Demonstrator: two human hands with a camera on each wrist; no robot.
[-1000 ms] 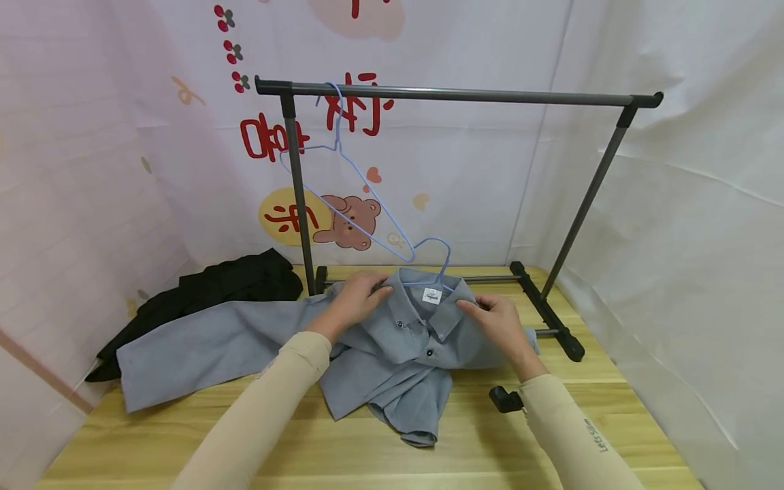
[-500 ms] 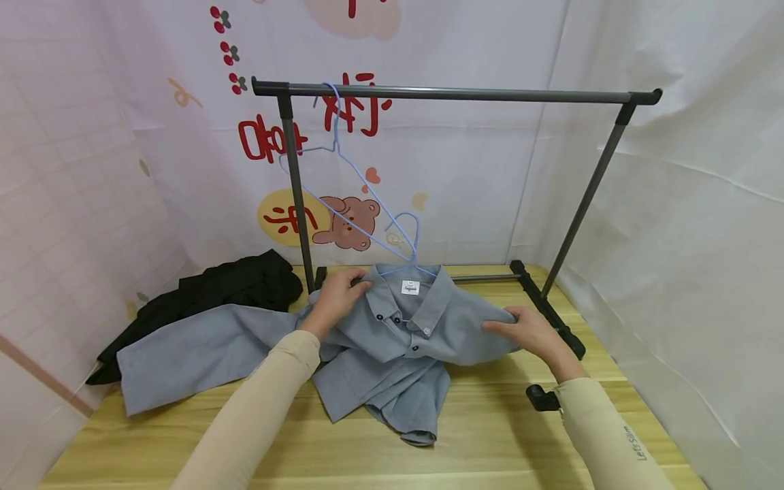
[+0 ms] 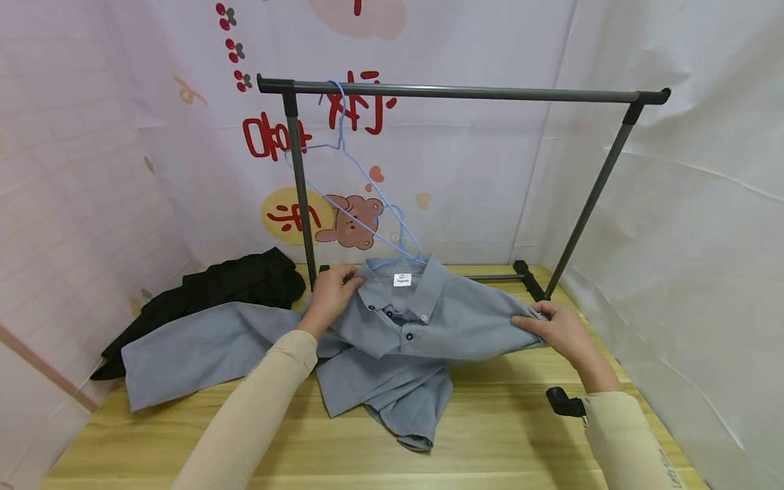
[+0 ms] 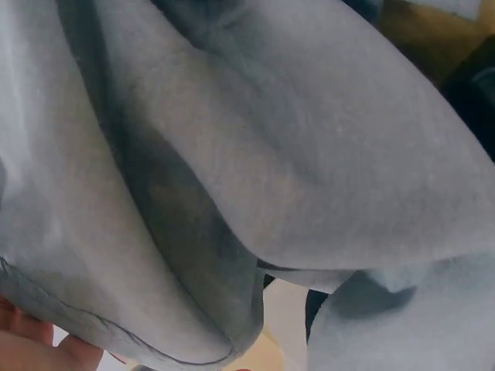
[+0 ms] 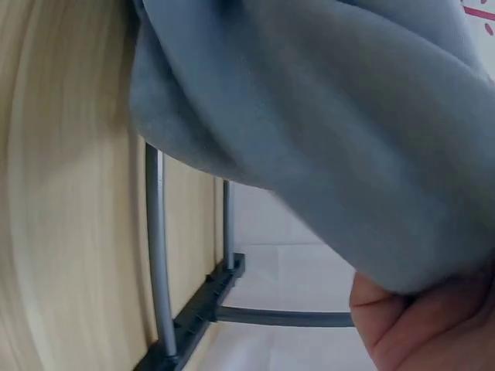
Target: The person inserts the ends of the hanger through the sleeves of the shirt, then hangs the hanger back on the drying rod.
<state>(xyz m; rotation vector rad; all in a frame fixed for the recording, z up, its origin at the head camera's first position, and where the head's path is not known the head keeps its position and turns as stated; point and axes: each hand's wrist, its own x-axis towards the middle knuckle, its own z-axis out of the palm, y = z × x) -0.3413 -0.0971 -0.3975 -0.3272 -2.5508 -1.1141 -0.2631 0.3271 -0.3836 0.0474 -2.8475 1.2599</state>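
Grey shirt (image 3: 471,316) pinched at both sides

I have it mid-frame, a hanger (image 3: 401,235) in its collar (image 3: 431,286). The left hand (image 3: 331,297) pinches beside the collar, the right hand (image 3: 565,332) farther right. Black cloth (image 3: 226,286) lies at left.

1. Plain grey collared fabric shirt (image 3: 471,316) here, white rectangular label (image 3: 402,280) showing, small round dark button (image 3: 410,336) too!
2. In its collar, a slim pale-blue hooked hanger (image 3: 401,235); crumpled black cloth heap (image 3: 226,282).
3. Yellow-brown wooden tabletop (image 3: 294,449), streaky grain!
4. White fabric backdrop (image 3: 465,184): red lettering (image 3: 379,112), brown bear (image 3: 349,236)!
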